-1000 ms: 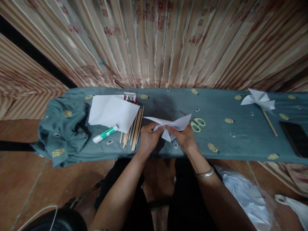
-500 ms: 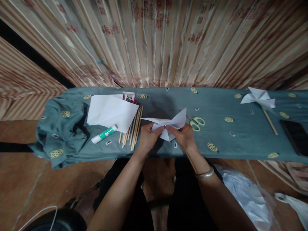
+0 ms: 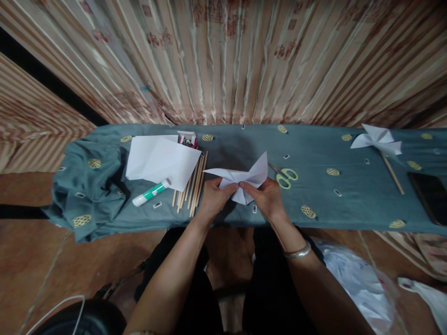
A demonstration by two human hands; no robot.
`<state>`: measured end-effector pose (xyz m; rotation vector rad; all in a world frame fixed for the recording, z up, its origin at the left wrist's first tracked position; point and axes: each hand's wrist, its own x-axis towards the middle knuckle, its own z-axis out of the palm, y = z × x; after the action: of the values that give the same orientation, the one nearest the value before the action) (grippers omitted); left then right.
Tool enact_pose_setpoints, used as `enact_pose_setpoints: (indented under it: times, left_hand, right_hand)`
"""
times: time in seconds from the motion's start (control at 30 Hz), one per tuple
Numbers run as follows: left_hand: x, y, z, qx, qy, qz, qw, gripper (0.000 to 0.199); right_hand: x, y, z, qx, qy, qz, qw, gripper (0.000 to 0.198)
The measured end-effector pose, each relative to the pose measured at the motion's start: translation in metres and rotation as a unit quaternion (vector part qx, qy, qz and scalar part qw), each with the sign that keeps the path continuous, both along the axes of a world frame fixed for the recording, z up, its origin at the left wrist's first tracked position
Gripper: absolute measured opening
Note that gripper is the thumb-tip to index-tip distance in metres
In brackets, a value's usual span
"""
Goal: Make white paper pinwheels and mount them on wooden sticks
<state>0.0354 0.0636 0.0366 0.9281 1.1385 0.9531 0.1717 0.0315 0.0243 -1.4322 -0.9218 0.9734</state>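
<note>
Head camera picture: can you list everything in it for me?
Scissors: one pair, green, right of centre
Sticks: several, pale wood, left of centre
Paper sheets: overlapping, white, left of sticks
Glue stick: one, white-green, by paper sheets
Small box: one, red-white, behind sticks
Pinwheel: one, white, wooden stick, right
Phone: one, black, far right
Tablecloth: one, grey-green, underneath
Curtain: count unclear, beige, behind
Bars: two, black, left
Bag: one, translucent, lower right
Unclear thing: one, white, lower right
Round thing: one, black, lower left
Cable: one, white, lower left
Bangle: one, silver, right wrist
Folded paper: one, white, front centre
Legs: two, black, below
Left hand, right hand: one each, bare, on folded paper
</note>
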Motion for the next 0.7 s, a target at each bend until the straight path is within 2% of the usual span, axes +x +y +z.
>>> enact_pose_setpoints:
  times: [0.47,0.7]
  left_hand:
    - [0.0002,-0.0038,0.0016,-0.01,-0.026,-0.021,0.999,0.024]
    - [-0.0014,-0.0067,-0.0009,-0.007,-0.01,-0.016,1.0,0.023]
  right_hand:
    - [0.0074,-0.0023,0.0017,0.005,-0.009,0.03,0.999,0.038]
    - [0.0042,-0.0045,-0.0009,-0.012,0.001,0.017,1.0,0.034]
